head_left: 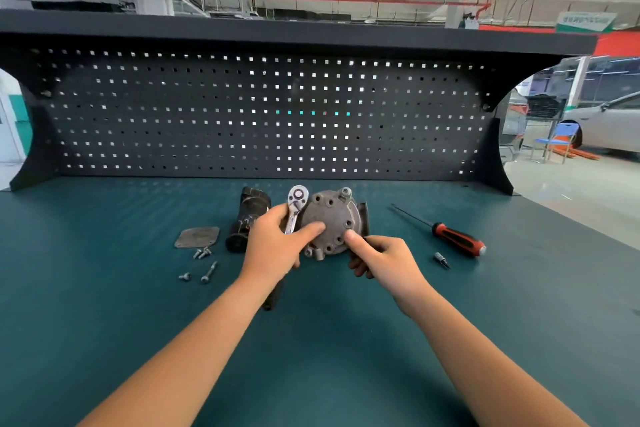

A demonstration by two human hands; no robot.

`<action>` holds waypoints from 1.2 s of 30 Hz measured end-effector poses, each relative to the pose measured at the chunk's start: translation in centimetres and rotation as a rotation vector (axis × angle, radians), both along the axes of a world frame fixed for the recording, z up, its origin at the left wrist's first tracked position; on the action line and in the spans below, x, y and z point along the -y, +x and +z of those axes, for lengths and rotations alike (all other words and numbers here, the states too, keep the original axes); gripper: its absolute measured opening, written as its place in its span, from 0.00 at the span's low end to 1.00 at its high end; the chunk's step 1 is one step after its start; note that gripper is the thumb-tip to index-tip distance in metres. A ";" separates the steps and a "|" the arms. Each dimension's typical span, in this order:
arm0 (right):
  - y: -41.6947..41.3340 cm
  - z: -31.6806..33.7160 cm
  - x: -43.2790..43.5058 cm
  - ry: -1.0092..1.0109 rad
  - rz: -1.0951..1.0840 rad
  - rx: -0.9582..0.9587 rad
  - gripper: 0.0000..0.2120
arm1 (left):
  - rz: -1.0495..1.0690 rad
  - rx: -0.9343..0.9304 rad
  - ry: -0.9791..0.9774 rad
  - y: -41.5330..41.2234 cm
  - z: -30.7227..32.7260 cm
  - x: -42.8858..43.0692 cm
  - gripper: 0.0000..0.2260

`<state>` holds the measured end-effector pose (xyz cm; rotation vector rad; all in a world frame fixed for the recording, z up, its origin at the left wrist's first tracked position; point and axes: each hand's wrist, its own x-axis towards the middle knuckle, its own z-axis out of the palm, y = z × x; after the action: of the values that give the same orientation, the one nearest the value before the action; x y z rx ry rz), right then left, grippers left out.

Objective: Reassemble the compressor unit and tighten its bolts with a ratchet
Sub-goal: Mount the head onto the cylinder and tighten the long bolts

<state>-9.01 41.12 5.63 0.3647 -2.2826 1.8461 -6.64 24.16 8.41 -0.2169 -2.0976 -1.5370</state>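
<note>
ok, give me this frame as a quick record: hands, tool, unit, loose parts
left hand: grips the ratchet, thumb pressed on the unit's face
right hand: grips the compressor unit at its right edge, thumb on the face
ratchet head: raised beside the unit's left, on no bolt
loose bolts: several on the mat, left of the hands
flat plate: on the mat by the bolts
black part: lying behind the left hand
screwdriver: right, untouched, small bit beside it
</note>
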 end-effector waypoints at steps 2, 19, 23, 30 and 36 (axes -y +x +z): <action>0.1 -0.2 -0.1 0.035 0.033 0.016 0.19 | 0.005 0.018 0.021 -0.1 -0.5 0.4 0.05; -1.7 -2.4 -1.8 0.525 -0.129 -0.151 0.18 | 0.014 0.063 -0.030 0.0 -2.8 0.4 0.09; -1.7 -3.4 -1.9 0.633 -0.118 -0.209 0.21 | 0.019 0.046 -0.094 0.5 -3.4 0.2 0.12; -0.8 -3.5 -1.9 0.775 -0.122 -0.276 0.25 | 0.083 -0.001 -0.200 0.7 -3.7 0.3 0.16; 0.4 -1.8 -2.3 0.943 -0.193 -0.197 0.33 | 0.040 -0.134 0.072 2.8 -0.4 2.1 0.06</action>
<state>-8.64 43.39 3.80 0.3927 -2.7542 0.5152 -3.85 22.07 7.97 -0.2442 -1.9289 -1.5281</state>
